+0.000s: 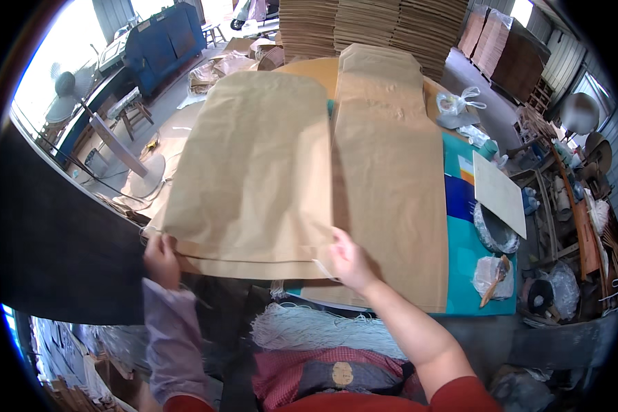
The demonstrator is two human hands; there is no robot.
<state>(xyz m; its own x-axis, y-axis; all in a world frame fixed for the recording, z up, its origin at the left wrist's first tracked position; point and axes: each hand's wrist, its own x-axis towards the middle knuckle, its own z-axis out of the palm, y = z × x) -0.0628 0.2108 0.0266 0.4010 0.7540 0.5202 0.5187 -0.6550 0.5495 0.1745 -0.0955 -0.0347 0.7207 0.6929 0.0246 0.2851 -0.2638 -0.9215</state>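
A paper-bag workshop: stacks of flat brown sheets (371, 24) rise beyond the work table (463, 257), a blue machine (161, 38) stands far left, cluttered shelves (563, 206) right.

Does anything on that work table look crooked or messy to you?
The paper bag held by the left hand and right hand sits tilted, overhanging the table's left side, unlike the straight stack beside it. A tangle of white strings lies loose at the near edge.
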